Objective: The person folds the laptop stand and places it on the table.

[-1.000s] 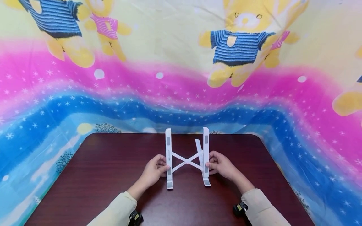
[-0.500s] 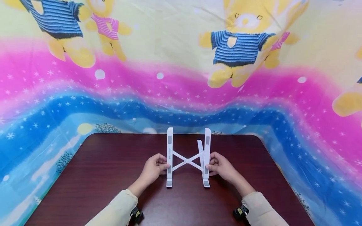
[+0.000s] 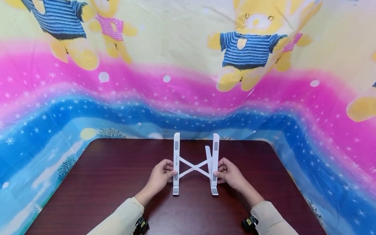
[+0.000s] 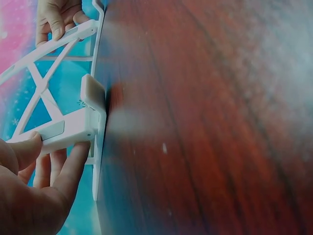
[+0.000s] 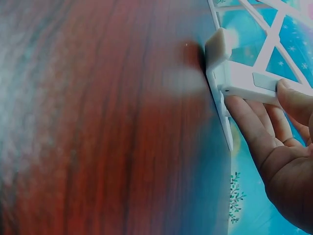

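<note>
Stand (image 3: 195,167) and hands look almost as they did half a second ago; against a second ago, the stand has shifted very slightly, its near left end drawn back so both near ends now line up more evenly. It is on the table (image 3: 194,213), in front of the printed cloth (image 3: 188,94). The left hand (image 3: 160,174), at the stand's left side, pinches its left rail (image 3: 176,163), thumb on top and fingers bent underneath. The right hand (image 3: 232,173) grips the right rail (image 3: 215,163) likewise from the stand's right side.

The stand is white, its two long rails joined by an X of crossing strips. Grey patches (image 3: 176,145) sit along the rails, and each rail's near end has a small lip with grey on it. Faint small lettering runs down the left rail, too small to read.

Looking down from the head, only one lower bar (image 3: 208,155) shows, beside the right rail. From the left wrist, thin bars run along the tabletop beneath the slanted rails, the lip (image 4: 93,93) turns up, and fingertips reach under the rail; the right wrist shows the same on its side.
</note>
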Available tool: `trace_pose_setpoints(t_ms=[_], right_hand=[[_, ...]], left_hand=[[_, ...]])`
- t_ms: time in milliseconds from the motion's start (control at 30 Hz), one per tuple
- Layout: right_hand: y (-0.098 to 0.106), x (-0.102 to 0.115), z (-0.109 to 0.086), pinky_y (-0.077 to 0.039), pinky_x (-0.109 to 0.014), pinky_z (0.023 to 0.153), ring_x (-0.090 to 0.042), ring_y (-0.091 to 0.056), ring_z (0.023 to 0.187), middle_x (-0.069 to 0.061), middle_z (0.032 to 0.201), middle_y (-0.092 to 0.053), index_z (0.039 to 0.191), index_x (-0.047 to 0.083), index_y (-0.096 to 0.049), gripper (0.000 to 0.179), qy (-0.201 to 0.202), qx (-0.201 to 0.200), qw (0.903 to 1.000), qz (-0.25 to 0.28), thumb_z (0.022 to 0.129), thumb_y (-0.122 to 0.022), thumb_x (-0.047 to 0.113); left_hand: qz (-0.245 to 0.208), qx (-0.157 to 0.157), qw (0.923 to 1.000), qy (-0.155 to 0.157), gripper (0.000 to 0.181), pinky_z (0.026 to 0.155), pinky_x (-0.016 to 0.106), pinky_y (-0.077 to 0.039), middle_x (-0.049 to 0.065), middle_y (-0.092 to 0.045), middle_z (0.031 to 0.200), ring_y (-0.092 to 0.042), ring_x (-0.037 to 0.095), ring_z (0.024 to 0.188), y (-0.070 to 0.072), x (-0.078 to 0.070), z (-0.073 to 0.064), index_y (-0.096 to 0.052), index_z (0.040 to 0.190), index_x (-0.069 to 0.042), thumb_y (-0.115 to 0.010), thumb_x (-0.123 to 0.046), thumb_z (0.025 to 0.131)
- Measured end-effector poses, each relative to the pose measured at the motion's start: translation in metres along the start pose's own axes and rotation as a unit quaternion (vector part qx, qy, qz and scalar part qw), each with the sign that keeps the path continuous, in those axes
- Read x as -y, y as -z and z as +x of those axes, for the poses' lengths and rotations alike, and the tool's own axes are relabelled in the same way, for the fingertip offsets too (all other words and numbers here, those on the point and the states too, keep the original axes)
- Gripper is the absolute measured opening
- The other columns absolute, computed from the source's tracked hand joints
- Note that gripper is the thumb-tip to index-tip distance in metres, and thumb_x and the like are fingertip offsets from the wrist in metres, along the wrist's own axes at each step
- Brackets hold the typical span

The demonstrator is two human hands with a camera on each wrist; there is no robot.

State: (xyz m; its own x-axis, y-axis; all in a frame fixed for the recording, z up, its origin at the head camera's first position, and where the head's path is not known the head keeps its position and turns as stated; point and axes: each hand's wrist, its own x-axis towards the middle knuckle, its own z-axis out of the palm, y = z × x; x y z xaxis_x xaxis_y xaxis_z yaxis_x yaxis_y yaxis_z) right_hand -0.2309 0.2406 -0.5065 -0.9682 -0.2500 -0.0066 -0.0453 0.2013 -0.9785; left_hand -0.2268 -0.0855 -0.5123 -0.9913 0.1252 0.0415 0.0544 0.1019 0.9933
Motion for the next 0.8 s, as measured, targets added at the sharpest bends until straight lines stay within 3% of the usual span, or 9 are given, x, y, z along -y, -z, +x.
trace_pose_setpoints(t_ms=[800], right_hand=[[-0.0033, 0.0002, 0.0009, -0.062, -0.055, 0.067, -0.032, -0.072, 0.081, -0.026, 0.093, -0.066, 0.110, -0.004, -0.048, 0.030, -0.003, -0.012, 0.9999, -0.011, 0.091, -0.071, -0.007]], left_hand=[[0.033, 0.023, 0.9991, -0.016, 0.019, 0.066, 0.049, -0.063, 0.017, -0.063, 0.095, -0.069, 0.025, 0.079, -0.0039, -0.0054, 0.0028, -0.059, 0.106, -0.004, -0.068, 0.007, 0.093]])
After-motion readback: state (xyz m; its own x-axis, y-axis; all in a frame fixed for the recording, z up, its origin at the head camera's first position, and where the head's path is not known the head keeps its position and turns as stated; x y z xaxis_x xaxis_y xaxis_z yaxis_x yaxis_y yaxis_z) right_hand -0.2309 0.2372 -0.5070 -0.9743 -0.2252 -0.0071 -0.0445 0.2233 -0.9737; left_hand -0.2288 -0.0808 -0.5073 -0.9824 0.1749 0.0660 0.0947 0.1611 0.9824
